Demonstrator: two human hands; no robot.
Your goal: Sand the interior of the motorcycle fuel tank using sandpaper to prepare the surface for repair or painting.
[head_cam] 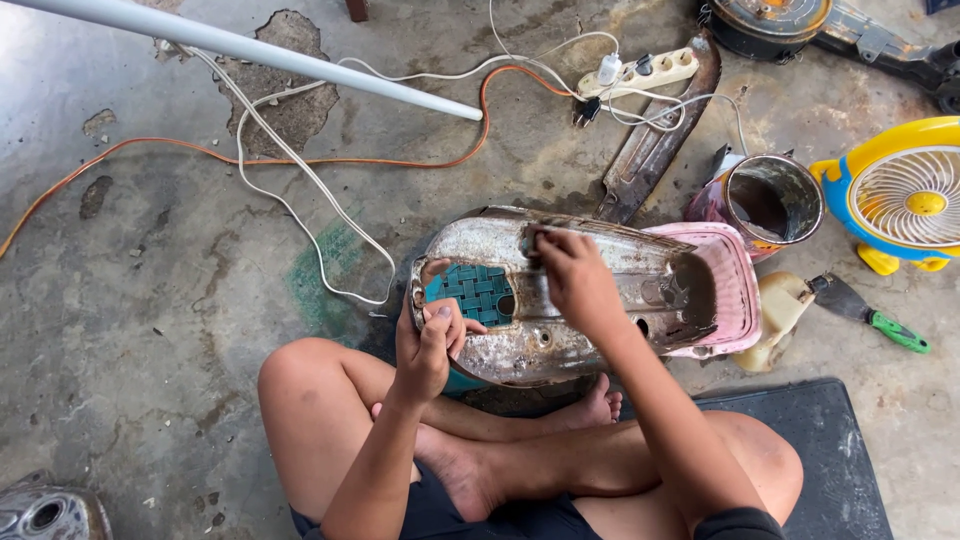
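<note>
Hands on rusted metal housing (pixel 560 300), held over crossed legs on concrete floor (pixel 150 330).
Head view: left hand (pixel 428 340) clenched on housing's near-left rim beside teal grid (pixel 475 292); right hand (pixel 575 275) pinches far rim. Pink plastic cover (pixel 725 285) right, touching; tin can (pixel 770 200) beyond.

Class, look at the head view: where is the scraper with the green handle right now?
The scraper lies on the concrete floor at the right, below the yellow fan, beside the cream jug.
</note>
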